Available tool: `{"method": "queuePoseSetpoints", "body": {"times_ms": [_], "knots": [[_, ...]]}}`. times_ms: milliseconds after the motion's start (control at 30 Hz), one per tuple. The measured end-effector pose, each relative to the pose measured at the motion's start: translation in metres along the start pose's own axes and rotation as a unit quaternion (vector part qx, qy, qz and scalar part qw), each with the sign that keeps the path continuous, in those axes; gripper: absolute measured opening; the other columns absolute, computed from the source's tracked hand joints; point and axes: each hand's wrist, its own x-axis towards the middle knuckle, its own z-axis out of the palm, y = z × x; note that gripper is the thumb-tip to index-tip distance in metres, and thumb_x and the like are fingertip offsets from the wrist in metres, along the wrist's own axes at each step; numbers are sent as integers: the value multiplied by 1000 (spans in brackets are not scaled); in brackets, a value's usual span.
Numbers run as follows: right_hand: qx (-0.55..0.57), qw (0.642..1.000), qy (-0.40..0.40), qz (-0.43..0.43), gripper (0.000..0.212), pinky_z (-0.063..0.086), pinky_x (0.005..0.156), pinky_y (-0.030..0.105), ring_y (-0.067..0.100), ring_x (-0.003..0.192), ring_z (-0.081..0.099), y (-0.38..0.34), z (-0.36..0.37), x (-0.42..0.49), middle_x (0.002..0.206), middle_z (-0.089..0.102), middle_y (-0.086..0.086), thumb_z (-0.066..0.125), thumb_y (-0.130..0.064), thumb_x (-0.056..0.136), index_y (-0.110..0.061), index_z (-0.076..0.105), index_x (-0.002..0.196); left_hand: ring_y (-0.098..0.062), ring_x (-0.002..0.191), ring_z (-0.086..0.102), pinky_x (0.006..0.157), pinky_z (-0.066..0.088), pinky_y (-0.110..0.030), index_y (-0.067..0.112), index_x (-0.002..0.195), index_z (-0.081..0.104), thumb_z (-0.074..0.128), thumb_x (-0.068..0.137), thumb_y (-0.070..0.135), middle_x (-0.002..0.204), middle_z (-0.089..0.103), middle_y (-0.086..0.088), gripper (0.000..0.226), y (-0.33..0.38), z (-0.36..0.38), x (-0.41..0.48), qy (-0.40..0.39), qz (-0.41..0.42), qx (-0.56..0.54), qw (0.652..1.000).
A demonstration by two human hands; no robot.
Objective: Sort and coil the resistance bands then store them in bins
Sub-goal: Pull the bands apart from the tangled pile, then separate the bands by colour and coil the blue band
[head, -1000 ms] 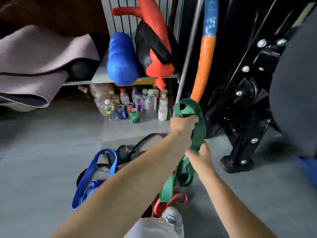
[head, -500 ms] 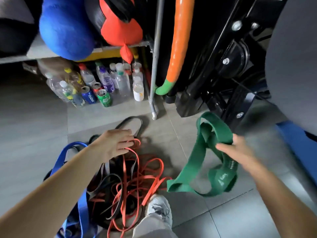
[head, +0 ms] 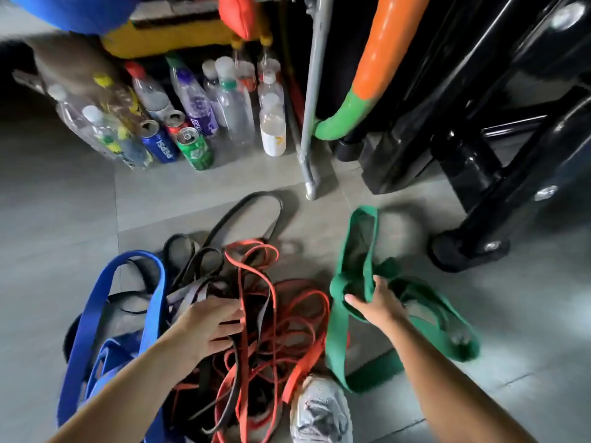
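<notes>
Fingers (head: pixel 351 299) of right hand (head: pixel 380 305) curled round the wide green band (head: pixel 337 334), lower loops lying on the floor (head: pixel 64 219). Left hand (head: pixel 208 324) with fingers straight, resting on the tangled pile of red bands (head: pixel 300 369) and black bands (head: pixel 230 218), beside the blue band (head: pixel 97 298). Behind, opened cans (head: pixel 195 148) and plastic bottles (head: pixel 230 100) standing on the floor.

Floor (head: pixel 57 203): grey tiles, pale grout lines.
Bottles (head: pixel 230 103): clear plastic, standing in a cluster at 11 o'clock.
Cans (head: pixel 195 148): green, blue and red, opened, just in front of the bottles.
White bottle (head: pixel 272 132): at the cluster's right edge, near the pole.
Pole (head: pixel 315 91): grey metal, foot on the floor at 12 o'clock.
Padded bar (head: pixel 377 59): orange with a green end, at 1 o'clock.
Machine frame (head: pixel 479 139): glossy black, bolted, at 2 o'clock.
Shoe (head: pixel 319 410): white, at 6 o'clock.
</notes>
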Motion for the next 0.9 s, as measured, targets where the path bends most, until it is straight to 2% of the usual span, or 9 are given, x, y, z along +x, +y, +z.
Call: {"method": "queuePoseSetpoints", "body": {"times_ms": [133, 200, 267, 400, 500, 600, 733, 833, 900], "knots": [[-119, 992, -10, 29, 116, 26, 108, 42, 28, 129, 45, 5, 49, -1, 140, 48, 10, 57, -87, 53, -18, 25, 141, -30, 106, 59, 98, 42, -45, 9, 100, 61, 52, 95, 15, 107, 65, -10, 12, -14, 12, 25, 8, -26, 6, 1000], [-187, 982, 16, 15, 116, 23, 110, 43, 27, 129, 44, 9, 66, -2, 140, 45, 9, 63, -80, 56, -17, 19, 143, -29, 107, 59, 98, 43, -45, 8, 104, 60, 53, 95, 14, 109, 65, -11, 13, -20, 16, 34, 10, -30, 9, 999], [-221, 972, 75, -11, 95, 32, 103, 39, 25, 121, 50, 14, 71, 0, 132, 52, 6, 69, -62, 66, -17, 24, 137, -27, 106, 60, 95, 44, -42, 7, 108, 59, 53, 95, 15, 107, 65, -9, 16, -25, 19, 39, 5, -30, 7, 1000], [-199, 972, 111, -55, 49, 37, 80, 33, 24, 105, 61, 23, 51, 11, 114, 64, 3, 60, -25, 82, -18, 33, 123, -25, 100, 60, 87, 47, -38, 8, 105, 58, 51, 96, 15, 100, 65, -6, 13, -30, 27, 42, -4, -34, 8, 999], [-129, 988, 77, -39, 52, 39, 87, 36, 28, 111, 58, 23, 34, 13, 122, 60, 8, 64, -28, 82, -17, 33, 123, -25, 102, 62, 96, 47, -42, 10, 96, 61, 52, 95, 16, 103, 66, -7, 10, -33, 30, 47, -5, -29, 15, 999], [-81, 981, 172, -48, 86, 33, 101, 42, 35, 123, 46, 12, 35, -4, 135, 46, 16, 78, -41, 70, -14, 34, 139, -22, 101, 63, 97, 48, -43, 10, 104, 61, 52, 95, 17, 105, 66, -5, 14, -36, 32, 52, 1, -20, 30, 999], [5, 949, 295, -108, 55, 45, 76, 44, 39, 92, 59, 7, 69, -44, 99, 60, 16, 83, -40, 63, -11, 59, 103, -19, 95, 63, 87, 49, -36, 15, 95, 60, 52, 94, 16, 105, 66, -4, 8, -39, 37, 58, -2, -22, 38, 999], [-79, 992, 88, -54, 51, 44, 80, 38, 29, 99, 62, 10, 91, -60, 104, 65, 7, 68, -54, 74, -16, 58, 108, -18, 95, 64, 86, 50, -36, 15, 100, 61, 54, 94, 19, 104, 67, -3, 10, -44, 37, 61, -6, -15, 40, 999], [-49, 998, 16, -26, 34, 44, 82, 34, 24, 105, 63, 19, 90, -54, 110, 68, 2, 59, -41, 85, -22, 56, 114, -18, 95, 64, 90, 50, -38, 14, 102, 61, 55, 93, 19, 103, 67, -3, 12, -46, 33, 62, -5, -13, 45, 999]]}}
